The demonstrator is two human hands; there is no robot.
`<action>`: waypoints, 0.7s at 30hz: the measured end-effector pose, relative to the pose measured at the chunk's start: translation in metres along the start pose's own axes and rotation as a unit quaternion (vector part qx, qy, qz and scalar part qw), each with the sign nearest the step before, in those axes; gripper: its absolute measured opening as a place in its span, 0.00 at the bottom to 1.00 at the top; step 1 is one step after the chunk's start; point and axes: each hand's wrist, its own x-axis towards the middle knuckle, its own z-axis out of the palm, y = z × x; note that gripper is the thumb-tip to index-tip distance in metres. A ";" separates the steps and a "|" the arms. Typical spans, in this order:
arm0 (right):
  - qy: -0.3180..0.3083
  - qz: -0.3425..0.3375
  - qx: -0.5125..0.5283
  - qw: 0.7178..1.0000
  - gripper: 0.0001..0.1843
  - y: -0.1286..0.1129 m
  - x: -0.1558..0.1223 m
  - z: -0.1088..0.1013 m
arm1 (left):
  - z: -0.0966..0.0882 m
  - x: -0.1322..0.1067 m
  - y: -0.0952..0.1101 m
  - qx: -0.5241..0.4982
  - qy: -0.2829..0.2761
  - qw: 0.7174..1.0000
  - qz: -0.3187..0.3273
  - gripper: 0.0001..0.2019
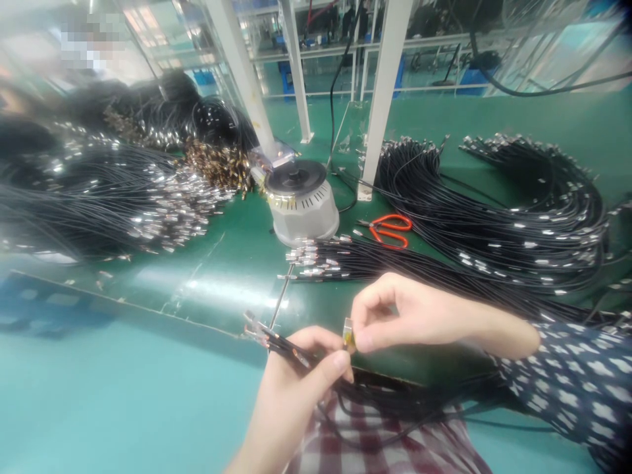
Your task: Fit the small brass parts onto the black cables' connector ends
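Note:
My left hand [309,375] is closed around several black cables [281,343], whose metal connector ends stick out to the left. Between its thumb and forefinger stands one cable end with a silver connector [348,324]. A small piece of amber-yellow tape [349,339] lies against that connector. From the right, my right hand [395,316] pinches the tape at the connector's side; its fingertips partly hide it. The held cables run over my lap to the right. Beyond my hands sits a round grey tape dispenser [306,207] with a black top and yellow tape pieces along its edge.
Orange-handled scissors [392,230] lie right of the dispenser. A cable bundle [326,258] lies just beyond my hands, larger coils [518,210] to the right. Piles of cables [168,204] cover the left of the green table [197,283]. White posts [385,92] rise behind.

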 end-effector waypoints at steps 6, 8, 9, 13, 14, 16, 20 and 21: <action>0.011 0.005 0.006 1.000 0.19 0.001 0.000 0.000 | 0.002 0.000 0.002 -0.004 0.001 1.000 0.001 0.05; 0.010 0.007 0.001 1.000 0.18 0.001 -0.001 0.000 | 0.002 0.000 0.003 0.000 0.002 1.000 0.004 0.05; 0.010 0.009 -0.001 1.000 0.18 0.000 -0.001 0.000 | 0.002 0.000 0.003 0.001 0.002 1.000 0.004 0.04; 0.012 0.012 -0.019 1.000 0.18 -0.002 -0.002 0.000 | 0.003 0.000 0.004 0.005 0.001 1.000 0.002 0.04; 0.014 0.012 -0.023 1.000 0.17 -0.003 -0.001 0.000 | 0.003 0.000 0.004 0.008 0.001 1.000 0.004 0.05; 0.016 0.013 -0.030 0.999 0.17 -0.004 -0.001 0.000 | 0.002 0.001 0.004 0.012 0.002 1.000 0.006 0.05; 0.022 0.020 -0.034 0.999 0.15 -0.004 -0.001 0.002 | 0.002 0.001 0.003 0.018 0.001 1.000 0.005 0.05; 0.023 0.021 -0.035 0.999 0.14 -0.004 -0.001 0.002 | 0.002 0.001 0.003 0.020 0.000 1.000 0.003 0.05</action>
